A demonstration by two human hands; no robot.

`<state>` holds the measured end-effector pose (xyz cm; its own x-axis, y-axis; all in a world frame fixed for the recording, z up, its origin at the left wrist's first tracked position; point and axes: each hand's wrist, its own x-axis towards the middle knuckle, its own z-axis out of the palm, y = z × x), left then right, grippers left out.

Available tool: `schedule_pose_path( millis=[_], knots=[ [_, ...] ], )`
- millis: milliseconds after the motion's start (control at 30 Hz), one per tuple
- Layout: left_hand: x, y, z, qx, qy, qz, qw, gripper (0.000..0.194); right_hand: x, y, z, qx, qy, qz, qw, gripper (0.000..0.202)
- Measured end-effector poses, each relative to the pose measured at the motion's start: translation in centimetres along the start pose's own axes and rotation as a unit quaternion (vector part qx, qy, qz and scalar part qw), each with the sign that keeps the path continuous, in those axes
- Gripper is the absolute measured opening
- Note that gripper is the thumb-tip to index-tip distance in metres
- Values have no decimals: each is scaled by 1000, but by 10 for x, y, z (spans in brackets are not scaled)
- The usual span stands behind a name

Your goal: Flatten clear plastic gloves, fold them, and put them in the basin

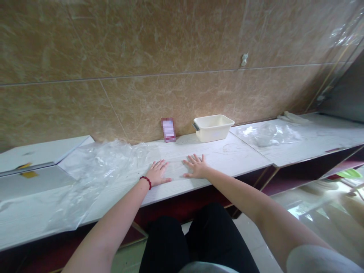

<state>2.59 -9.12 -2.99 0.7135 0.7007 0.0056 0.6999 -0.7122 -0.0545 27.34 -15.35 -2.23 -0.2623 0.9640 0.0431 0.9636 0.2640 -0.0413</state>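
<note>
My left hand (157,173) lies flat on the white wood-grain counter (239,155), fingers spread, with a red bead bracelet (146,181) around the wrist. To its right, my right hand (196,167) also rests palm down with its fingers apart. Neither hand holds anything. Behind them, a cream plastic bin (213,131) with a grey handle stands near the wall. A small pinkish card or packet (168,130), its face blurred, leans upright against the wall. Left of my left hand, a crumpled clear plastic bag (105,163) spreads over the counter.
A white box (42,155) with yellow tape sits at the far left. More clear plastic (269,134) and a pale cloth-like item (294,117) lie on the right. Tiled wall (170,45) closes off the back. Open dark red shelves (295,174) are below the counter.
</note>
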Motion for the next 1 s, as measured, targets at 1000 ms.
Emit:
schedule_pose_path(
  millis=[1000],
  knots=[
    [-5,51,-14,-69,29,24,997,76,-32,-5,-50,-104,49,-289,950,21]
  ],
)
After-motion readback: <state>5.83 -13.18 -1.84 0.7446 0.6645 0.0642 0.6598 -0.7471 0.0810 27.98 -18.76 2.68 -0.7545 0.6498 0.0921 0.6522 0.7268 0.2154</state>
